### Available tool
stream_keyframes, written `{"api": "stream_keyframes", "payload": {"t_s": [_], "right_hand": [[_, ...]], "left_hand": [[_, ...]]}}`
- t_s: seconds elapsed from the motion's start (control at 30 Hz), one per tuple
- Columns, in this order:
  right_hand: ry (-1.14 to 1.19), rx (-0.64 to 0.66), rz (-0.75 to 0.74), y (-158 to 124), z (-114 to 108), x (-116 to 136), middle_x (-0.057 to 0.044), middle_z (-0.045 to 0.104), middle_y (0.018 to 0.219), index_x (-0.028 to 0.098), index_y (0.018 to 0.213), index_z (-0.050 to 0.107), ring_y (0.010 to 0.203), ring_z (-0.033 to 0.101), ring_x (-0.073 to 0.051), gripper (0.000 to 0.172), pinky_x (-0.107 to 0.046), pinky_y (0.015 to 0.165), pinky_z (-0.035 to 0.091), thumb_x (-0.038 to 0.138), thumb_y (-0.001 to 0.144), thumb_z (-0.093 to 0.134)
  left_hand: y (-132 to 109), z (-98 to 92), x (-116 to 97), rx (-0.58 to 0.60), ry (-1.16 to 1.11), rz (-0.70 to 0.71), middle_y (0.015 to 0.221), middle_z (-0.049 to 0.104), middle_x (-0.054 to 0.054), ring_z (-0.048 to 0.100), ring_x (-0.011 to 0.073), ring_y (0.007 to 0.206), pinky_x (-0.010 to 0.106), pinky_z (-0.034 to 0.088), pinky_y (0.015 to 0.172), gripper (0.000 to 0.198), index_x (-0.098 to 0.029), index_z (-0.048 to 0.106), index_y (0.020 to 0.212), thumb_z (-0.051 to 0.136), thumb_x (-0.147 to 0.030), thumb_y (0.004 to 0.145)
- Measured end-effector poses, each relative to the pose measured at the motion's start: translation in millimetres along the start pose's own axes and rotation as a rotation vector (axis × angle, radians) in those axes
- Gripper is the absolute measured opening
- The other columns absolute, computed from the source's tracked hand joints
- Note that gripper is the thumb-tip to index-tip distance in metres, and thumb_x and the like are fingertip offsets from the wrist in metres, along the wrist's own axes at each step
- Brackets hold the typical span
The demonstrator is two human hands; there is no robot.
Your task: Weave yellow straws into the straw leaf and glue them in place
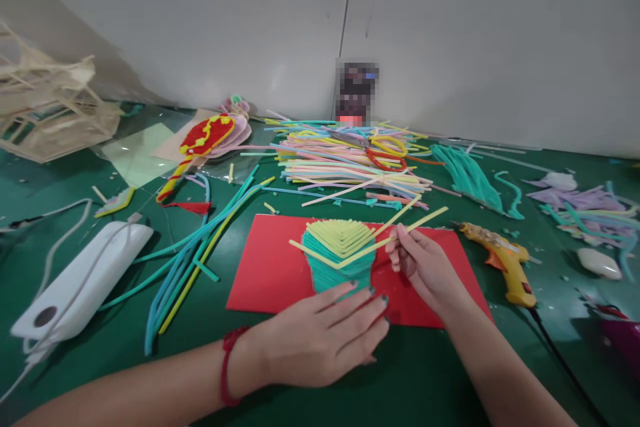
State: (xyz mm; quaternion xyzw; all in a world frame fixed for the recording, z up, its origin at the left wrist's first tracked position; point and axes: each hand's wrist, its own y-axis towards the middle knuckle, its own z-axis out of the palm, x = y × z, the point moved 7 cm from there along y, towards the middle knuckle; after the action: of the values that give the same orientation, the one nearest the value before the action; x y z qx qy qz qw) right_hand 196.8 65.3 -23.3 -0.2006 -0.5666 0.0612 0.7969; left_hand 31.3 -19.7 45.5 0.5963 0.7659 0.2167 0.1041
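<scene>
A red sheet (pixel 270 267) lies on the green table. On it sits a leaf-shaped piece (pixel 337 253) built of teal strips below and yellow strips above. My left hand (pixel 325 337) lies flat with fingers stretched out on the sheet's near edge, fingertips touching the teal part. My right hand (pixel 417 263) pinches a long yellow strip (pixel 385 240) that is bent in a V across the top of the piece, its ends sticking out left and right.
A heap of coloured foam strips (pixel 345 160) with orange scissors lies behind the sheet. A yellow glue gun (pixel 505 260) rests to the right. Teal and yellow strips (pixel 195 260) and a white device (pixel 80 287) lie left. A wooden stick model (pixel 45 107) stands far left.
</scene>
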Motion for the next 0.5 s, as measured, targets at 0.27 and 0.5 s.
{"api": "stream_keyframes", "payload": {"t_s": [0.27,0.5], "right_hand": [[0.004,-0.039,0.019,-1,-6,1,0.002,0.061,0.058,0.016,0.067,0.063,0.046,0.05,-0.006,0.04,-0.016,0.042,0.043,0.049,0.057,0.084],[-0.021,-0.036,0.023,0,-8,0,0.002,0.061,0.06,0.018,0.068,0.063,0.047,0.05,-0.006,0.039,-0.017,0.041,0.044,0.049,0.059,0.083]], "left_hand": [[-18,25.8,26,0.149,0.092,-0.371,0.142,0.049,0.013,0.046,0.0268,0.13,0.04,0.032,0.109,0.056,-0.011,0.049,0.135,0.036,-0.05,0.097],[-20,8.2,23,0.039,0.063,-0.4,0.119,0.067,0.009,0.059,0.0227,0.111,0.037,0.038,0.101,0.043,-0.011,0.059,0.122,0.033,-0.037,0.1]]}}
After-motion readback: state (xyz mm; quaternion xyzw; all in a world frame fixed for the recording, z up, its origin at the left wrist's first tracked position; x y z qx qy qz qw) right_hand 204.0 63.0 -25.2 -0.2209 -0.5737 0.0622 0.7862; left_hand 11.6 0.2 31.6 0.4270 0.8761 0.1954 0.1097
